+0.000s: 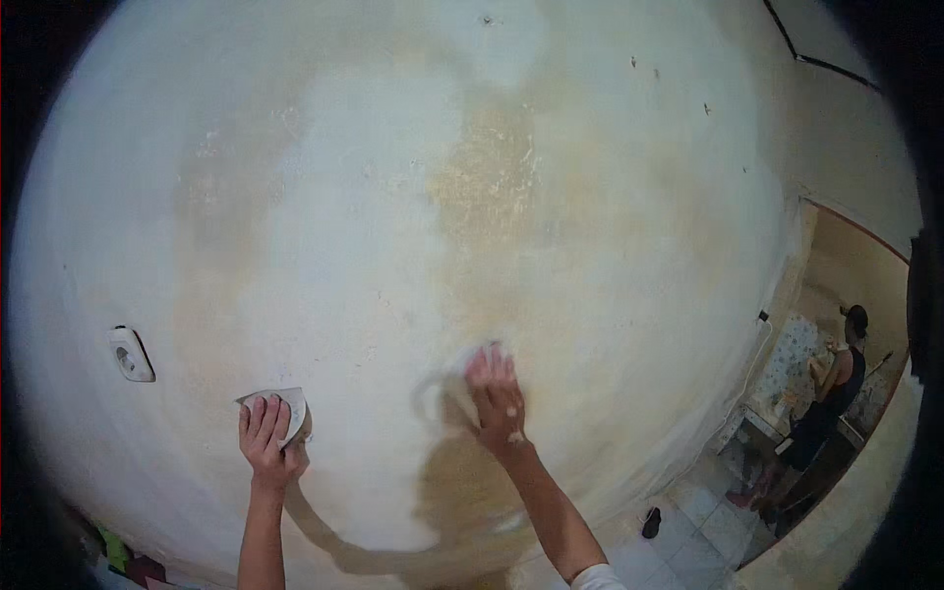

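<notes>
A stained, pale wall (374,246) fills most of the view, with yellow-brown patches and flaking spots. At the lower left, my left hand (264,438) is closed on a pale sheet of sandpaper (294,405) and presses it to the wall. One corner of the sheet curls out beyond the fingers. To the right and a little higher, my right hand (498,398) lies on the wall with its fingers stretched out. Its fingertips are blurred, with a whitish patch around them; whether anything is under them is unclear. Shadows of my arms fall on the wall.
Left of my left hand, a white power socket (131,354) sticks out from the wall. At the far right, another person (831,383) stands in a doorway by a tiled counter. A dark shoe (651,523) lies on the tiled floor (693,536). A thin cable (752,379) runs down near the corner.
</notes>
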{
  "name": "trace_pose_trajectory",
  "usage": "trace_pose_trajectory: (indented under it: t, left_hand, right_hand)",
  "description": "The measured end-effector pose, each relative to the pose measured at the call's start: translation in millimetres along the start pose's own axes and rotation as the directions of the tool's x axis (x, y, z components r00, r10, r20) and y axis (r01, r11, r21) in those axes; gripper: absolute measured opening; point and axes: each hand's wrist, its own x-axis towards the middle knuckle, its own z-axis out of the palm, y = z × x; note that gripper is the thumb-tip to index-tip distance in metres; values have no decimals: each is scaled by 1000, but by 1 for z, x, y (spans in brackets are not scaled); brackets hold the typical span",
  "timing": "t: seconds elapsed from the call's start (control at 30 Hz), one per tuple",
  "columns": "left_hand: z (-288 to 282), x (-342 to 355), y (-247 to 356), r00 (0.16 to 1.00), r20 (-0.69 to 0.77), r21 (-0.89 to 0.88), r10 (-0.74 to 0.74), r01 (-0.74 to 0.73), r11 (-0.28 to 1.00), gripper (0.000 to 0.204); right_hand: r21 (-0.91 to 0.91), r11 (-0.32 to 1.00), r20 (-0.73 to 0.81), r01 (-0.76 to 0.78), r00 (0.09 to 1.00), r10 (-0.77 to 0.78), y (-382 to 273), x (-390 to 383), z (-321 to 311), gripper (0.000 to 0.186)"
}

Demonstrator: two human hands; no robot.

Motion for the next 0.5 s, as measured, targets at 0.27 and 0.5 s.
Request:
trace_pose_trajectory:
  t: [0.27, 0.5]
  left_hand:
    - [1, -4, -6, 1000, 18, 41, -11, 10, 999, 41]
    - [-4, -2, -5, 1000, 0, 46, -18, 18, 999, 38]
  right_hand:
    - [28, 974, -295, -226, 929, 224, 17, -17, 16, 40]
    - [-10, 998, 299, 56, 953, -51, 14, -40, 5, 46]
